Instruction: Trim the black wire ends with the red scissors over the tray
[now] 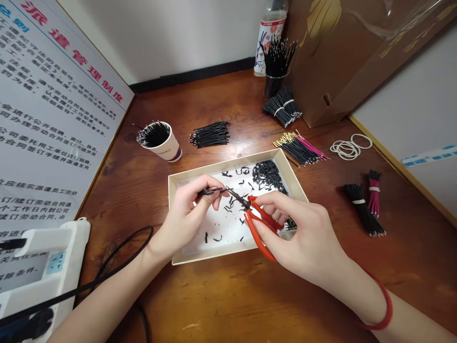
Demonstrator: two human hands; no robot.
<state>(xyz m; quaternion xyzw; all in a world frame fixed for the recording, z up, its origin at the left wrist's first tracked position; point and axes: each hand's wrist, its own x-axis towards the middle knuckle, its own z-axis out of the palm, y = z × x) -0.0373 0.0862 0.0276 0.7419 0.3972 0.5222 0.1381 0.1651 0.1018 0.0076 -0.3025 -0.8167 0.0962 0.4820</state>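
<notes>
My left hand (194,209) pinches a short black wire (211,191) between thumb and fingertips, over a shallow cardboard box lid (214,257). In my right hand (303,231) are red-handled pliers (262,224), with my fingers wrapped round both grips. The dark jaws point left and reach the wire's end beside my left fingertips; whether they bite on it I cannot tell. Black scraps lie scattered on the lid's white floor, with a dense heap of black offcuts (268,175) in its far right corner.
Behind the lid stand a paper cup of black wires (171,147) and a loose pile of black wires (210,133). Tied wire bundles (362,205) and rubber bands (346,149) lie to the right. A brown carton (342,57) rises at back right. A black cable (117,264) crosses the left side.
</notes>
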